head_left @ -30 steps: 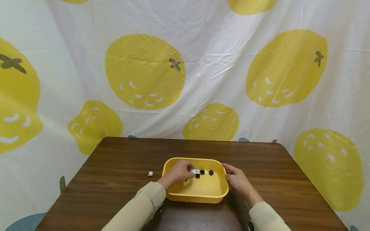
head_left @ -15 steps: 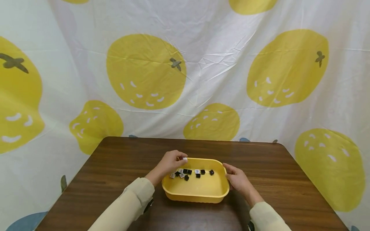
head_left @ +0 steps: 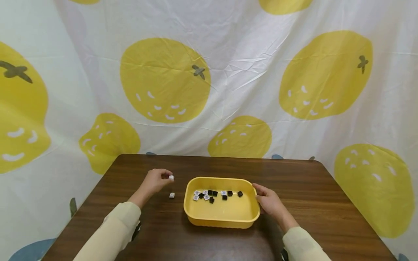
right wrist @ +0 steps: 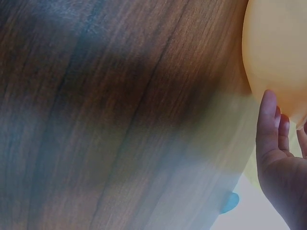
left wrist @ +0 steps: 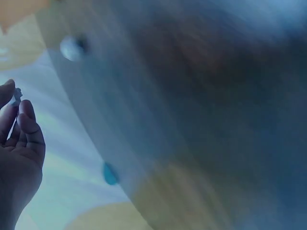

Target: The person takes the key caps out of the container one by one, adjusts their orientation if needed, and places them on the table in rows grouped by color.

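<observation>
My left hand [head_left: 155,181] pinches a small white cube [head_left: 171,177] between thumb and fingers, above the table left of the yellow tray [head_left: 222,224]. In the left wrist view the same hand [left wrist: 21,153] holds the pale piece [left wrist: 17,97] at its fingertips. Another white cube [head_left: 172,195] lies on the wood nearer me. Several black and white pieces, one a black piece [head_left: 240,194], lie inside the tray. My right hand [head_left: 272,204] grips the tray's right side, thumb at the rim; in the right wrist view the hand [right wrist: 283,158] touches the tray's wall [right wrist: 276,52].
A dark brown wooden table [head_left: 313,203] lies under everything. Behind it hangs a white cloth [head_left: 241,83] printed with yellow fruit, close to the table's back edge.
My left hand reached into the tray, came up over its back left rim with a white cube and moved left over the table. My right hand has stayed on the tray.
</observation>
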`<action>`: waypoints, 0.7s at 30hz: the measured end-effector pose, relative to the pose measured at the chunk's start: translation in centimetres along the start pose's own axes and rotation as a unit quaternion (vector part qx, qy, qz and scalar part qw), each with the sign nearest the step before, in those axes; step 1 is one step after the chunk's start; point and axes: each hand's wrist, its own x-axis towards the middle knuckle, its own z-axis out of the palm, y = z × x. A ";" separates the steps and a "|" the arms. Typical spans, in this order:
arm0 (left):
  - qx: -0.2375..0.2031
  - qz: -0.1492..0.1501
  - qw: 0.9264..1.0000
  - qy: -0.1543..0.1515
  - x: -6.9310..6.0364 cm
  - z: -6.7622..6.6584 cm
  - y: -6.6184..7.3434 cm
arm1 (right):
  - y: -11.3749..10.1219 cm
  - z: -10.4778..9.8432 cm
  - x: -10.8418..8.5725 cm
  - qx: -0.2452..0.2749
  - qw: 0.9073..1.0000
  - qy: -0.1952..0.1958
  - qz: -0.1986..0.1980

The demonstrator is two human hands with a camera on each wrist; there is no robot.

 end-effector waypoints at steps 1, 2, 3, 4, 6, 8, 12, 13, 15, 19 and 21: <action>0.007 -0.001 1.000 -0.002 -0.3 -0.1 -0.6 | 0.0 0.0 0.0 -0.002 1.000 -0.001 0.000; 0.013 -0.002 1.000 -0.004 -0.5 -0.3 -1.1 | 0.0 0.0 0.0 -0.003 1.000 -0.002 0.000; 0.018 -0.001 1.000 -0.008 -0.8 -0.4 -1.6 | 0.0 -0.1 -0.1 -0.005 1.000 -0.002 0.000; 0.022 0.003 1.000 -0.014 -1.0 -0.4 -2.1 | 0.0 -0.1 -0.1 -0.006 1.000 -0.003 -0.001; 0.031 0.011 0.999 -0.026 -1.4 -0.5 -2.9 | 0.0 -0.1 -0.1 -0.008 1.000 -0.002 -0.003; 0.034 0.017 0.999 -0.036 -1.8 -0.5 -3.4 | 0.0 -0.1 -0.2 -0.006 1.000 -0.001 -0.003; 0.039 0.025 0.998 -0.049 -2.2 -0.3 -4.1 | -0.1 -0.1 -0.2 -0.002 1.000 -0.001 -0.006; 0.035 0.023 0.998 -0.051 -2.3 -0.2 -4.1 | -0.1 -0.1 -0.2 -0.002 1.000 -0.003 -0.007; 0.030 0.024 0.998 -0.053 -2.4 0.0 -4.4 | -0.2 -0.1 -0.3 -0.003 1.000 -0.005 -0.008; 0.017 0.018 0.998 -0.059 -2.6 0.6 -4.5 | -0.3 -0.1 -0.4 -0.005 1.000 -0.007 -0.008; 0.017 0.016 0.998 -0.061 -2.6 0.8 -4.6 | -0.3 0.0 -0.4 -0.005 1.000 -0.007 -0.007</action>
